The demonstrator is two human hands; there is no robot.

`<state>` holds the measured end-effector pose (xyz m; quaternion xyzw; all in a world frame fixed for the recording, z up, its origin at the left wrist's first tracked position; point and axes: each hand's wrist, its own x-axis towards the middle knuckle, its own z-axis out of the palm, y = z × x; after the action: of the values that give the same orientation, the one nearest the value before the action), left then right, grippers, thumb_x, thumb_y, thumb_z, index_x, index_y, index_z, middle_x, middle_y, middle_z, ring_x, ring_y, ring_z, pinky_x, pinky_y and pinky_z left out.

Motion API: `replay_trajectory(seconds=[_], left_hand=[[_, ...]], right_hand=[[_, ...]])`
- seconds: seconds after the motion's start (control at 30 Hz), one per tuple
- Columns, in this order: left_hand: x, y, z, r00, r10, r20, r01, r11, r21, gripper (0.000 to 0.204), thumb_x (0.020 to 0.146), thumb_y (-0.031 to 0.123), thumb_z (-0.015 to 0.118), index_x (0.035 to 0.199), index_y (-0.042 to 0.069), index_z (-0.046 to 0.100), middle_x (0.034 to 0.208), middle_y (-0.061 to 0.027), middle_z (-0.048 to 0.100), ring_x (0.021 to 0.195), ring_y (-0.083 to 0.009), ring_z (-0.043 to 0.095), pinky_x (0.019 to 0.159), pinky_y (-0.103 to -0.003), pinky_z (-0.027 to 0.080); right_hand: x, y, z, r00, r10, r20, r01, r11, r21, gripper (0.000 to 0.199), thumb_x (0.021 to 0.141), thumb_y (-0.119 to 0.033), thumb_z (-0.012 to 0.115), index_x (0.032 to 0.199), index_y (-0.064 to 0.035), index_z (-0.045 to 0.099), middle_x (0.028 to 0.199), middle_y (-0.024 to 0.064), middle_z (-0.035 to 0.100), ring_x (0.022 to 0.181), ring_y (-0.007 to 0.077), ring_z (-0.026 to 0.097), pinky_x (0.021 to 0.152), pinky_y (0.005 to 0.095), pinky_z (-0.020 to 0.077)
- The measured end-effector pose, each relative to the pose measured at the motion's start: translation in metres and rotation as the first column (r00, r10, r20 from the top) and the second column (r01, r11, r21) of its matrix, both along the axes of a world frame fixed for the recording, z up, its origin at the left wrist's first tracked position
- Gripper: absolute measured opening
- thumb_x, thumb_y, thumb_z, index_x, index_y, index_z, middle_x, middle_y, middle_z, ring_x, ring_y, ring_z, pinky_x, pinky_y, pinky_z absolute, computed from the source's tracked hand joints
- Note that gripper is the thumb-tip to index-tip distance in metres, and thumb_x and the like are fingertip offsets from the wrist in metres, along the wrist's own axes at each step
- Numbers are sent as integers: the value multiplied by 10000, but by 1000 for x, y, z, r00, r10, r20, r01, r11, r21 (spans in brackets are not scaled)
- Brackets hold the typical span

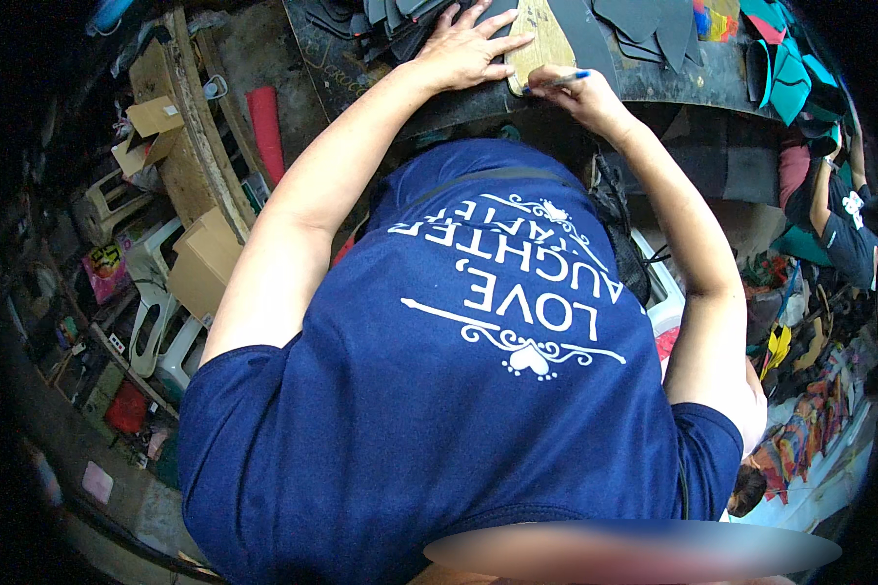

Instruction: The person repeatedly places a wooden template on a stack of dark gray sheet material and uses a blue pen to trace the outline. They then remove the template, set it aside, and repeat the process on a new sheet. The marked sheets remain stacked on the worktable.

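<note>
At twelve o'clock, the left hand lies flat, fingers spread wide, pinning a tan sole-shaped template on the dark worktable. Its long axis runs twelve-to-six, top cut off. The right hand pinches a blue pen, tip pointing nine o'clock.

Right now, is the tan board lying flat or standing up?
Flat. The board lies on the dark table, with the left hand spread beside it.
</note>
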<state>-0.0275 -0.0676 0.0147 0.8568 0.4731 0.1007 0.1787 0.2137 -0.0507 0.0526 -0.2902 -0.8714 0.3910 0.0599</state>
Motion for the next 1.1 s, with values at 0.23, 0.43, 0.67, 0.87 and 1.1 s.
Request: replay_trajectory(seconds=[0.23,0.43,0.67,0.87,1.1], left_hand=[[2,-3,15,1000,12,-3,-12,997,-81,930,678,490,780,1486,295,365,1575,-121,230,1449,-443,115,1128,-658,129],[7,-4,-12,985,69,-158,-59,996,72,741,800,616,642,1461,436,361,1598,-31,226,1469,-377,153,1139,-644,134],[7,-2,-22,994,90,-56,-87,995,54,760,759,606,694,1436,402,418,1586,-16,260,1469,-346,173,1149,-616,145],[5,-2,-17,990,138,-5,-137,989,62,986,695,573,762,1505,233,315,1566,16,300,1457,-321,215,1161,-572,171],[5,-2,-16,992,129,2,-129,991,37,992,674,566,778,1490,204,346,1561,7,306,1458,-322,208,1157,-578,169]], right_hand=[[-6,14,-13,868,-484,-113,259,635,-727,240,964,-238,615,1122,-57,609,937,65,689,879,168,694,815,299,553],[-13,9,-19,995,-97,32,96,994,51,243,909,-305,653,1111,-171,673,963,117,704,878,276,692,782,348,529],[-15,19,-24,811,-539,-228,303,721,-623,264,900,-252,690,1108,-90,665,891,64,697,898,125,659,800,333,526],[-24,17,-26,981,-192,41,187,978,93,204,925,-213,653,1066,-65,646,976,113,703,863,175,693,771,310,530],[-28,21,-27,888,-456,-58,423,860,-285,214,931,-204,655,1055,-30,668,933,59,698,886,114,642,852,284,504]])
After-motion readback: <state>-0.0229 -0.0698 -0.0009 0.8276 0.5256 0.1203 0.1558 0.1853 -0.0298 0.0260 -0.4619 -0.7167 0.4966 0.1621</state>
